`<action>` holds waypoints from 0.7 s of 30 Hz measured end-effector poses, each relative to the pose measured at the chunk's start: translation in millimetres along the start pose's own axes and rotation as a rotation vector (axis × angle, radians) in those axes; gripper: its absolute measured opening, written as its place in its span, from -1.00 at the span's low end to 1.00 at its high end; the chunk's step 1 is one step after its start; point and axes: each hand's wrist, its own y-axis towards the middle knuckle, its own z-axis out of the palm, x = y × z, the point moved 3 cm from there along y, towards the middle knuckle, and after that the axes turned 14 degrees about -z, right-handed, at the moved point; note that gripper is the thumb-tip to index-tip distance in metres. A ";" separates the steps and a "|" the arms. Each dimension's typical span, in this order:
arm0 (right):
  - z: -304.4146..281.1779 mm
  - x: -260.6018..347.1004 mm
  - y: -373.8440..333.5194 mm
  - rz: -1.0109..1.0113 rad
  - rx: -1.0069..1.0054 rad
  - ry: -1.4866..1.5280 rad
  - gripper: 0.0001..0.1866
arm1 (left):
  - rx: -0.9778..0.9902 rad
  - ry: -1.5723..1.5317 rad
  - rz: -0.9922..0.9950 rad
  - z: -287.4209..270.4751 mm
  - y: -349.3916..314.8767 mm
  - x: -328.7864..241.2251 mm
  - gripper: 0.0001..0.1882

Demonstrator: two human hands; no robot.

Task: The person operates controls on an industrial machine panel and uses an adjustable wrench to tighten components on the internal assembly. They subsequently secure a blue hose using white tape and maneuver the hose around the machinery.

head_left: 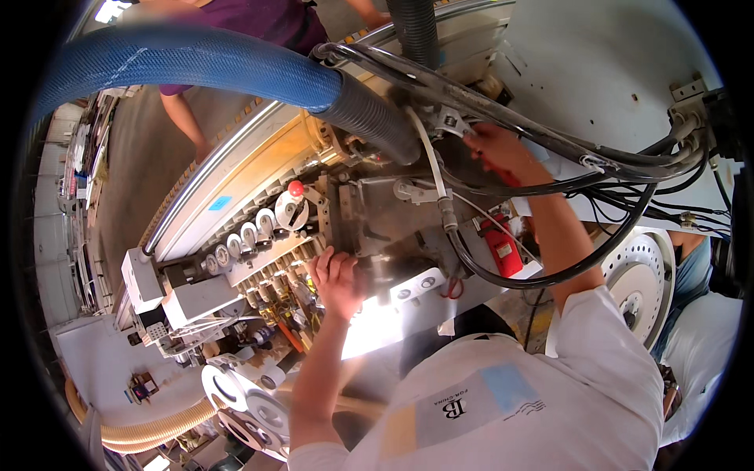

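Observation:
My left hand (338, 282) rests on the machine beside a row of small metal fittings (275, 275), fingers stretched and slightly apart, holding nothing I can see. Farther forward and right, my right hand (501, 153) is closed next to a light grey metal piece (452, 122) under black hoses. A bit of red shows at its palm; what the fingers grip is partly hidden and blurred. Between my hands is a grey metal machine housing (385, 208). A red box-shaped object (501, 245) lies below my right forearm.
A thick blue hose (196, 67) with a black ribbed end crosses the upper left. Black cables (550, 275) loop around my right arm. White rollers (247, 234) and a red knob (295, 188) line the machine. Another person in purple (267, 23) stands across it; someone else (703, 345) is at right.

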 end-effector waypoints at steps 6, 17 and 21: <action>-42.4 64.1 12.6 -0.161 0.199 -0.253 -0.59 | 0.009 0.028 -0.004 -0.9 -1.9 4.6 -0.77; 4.2 19.1 -65.5 0.048 -0.130 0.073 -0.64 | 0.010 0.028 -0.016 1.2 -3.4 3.8 -0.74; 43.1 8.2 -84.0 -0.024 -0.203 0.279 -0.68 | 0.013 0.001 -0.005 -1.0 -0.7 0.4 -0.74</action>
